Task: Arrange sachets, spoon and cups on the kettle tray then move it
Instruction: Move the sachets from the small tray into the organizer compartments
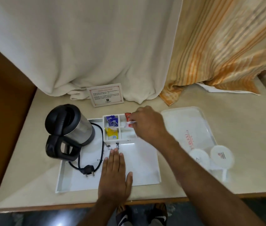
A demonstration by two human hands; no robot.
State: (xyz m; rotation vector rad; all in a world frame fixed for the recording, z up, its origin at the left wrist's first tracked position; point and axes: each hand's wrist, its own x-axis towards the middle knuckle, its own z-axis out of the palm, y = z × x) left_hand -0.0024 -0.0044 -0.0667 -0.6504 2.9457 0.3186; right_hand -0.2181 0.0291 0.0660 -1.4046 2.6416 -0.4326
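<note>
Right hand (147,123) over the tray's (145,176) rear-right compartment, fingers pinched on a white sachet (129,123) beside a red one (127,116); whether it is held clear or already seated I cannot tell. Left hand (115,173) flat, fingers spread, pressing the tray floor. Blue sachets (112,122) and yellow (111,132) already sorted. Kettle (70,126) stands at left. Cups (210,156) wait covered on the worktop (210,183). Advice: slide the sachet in upright, release low, keep tray braced.

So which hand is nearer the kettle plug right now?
Left. The left hand lies flat on the tray floor just right of the kettle plug. The right hand is farther back, at the sachet compartments, pinching sachets.
</note>
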